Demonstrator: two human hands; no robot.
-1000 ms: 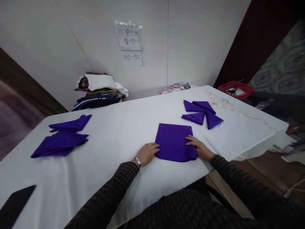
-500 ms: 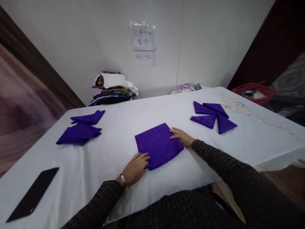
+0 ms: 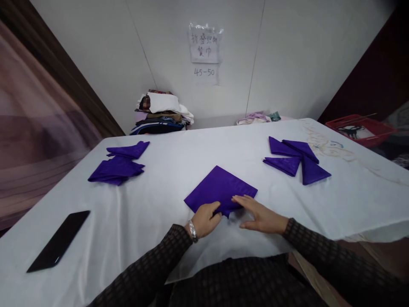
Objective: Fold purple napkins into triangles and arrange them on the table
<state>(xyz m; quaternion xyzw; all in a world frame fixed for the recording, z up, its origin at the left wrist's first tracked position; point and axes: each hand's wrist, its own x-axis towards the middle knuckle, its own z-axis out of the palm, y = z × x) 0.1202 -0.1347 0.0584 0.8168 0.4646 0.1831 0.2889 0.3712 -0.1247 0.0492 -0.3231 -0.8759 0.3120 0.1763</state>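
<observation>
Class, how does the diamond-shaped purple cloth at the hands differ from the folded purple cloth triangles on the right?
The diamond-shaped purple cloth forms one broad piece; the folded purple cloth triangles form a pinwheel. The left hand is on the diamond-shaped cloth; no hand touches the triangles. Both lie on the white tablecloth.

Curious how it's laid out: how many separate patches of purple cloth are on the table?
3: the left cluster, the middle cloth at the left hand and right hand, and the right cluster of triangular folds. Further cloths may be hidden in the layers.
</observation>
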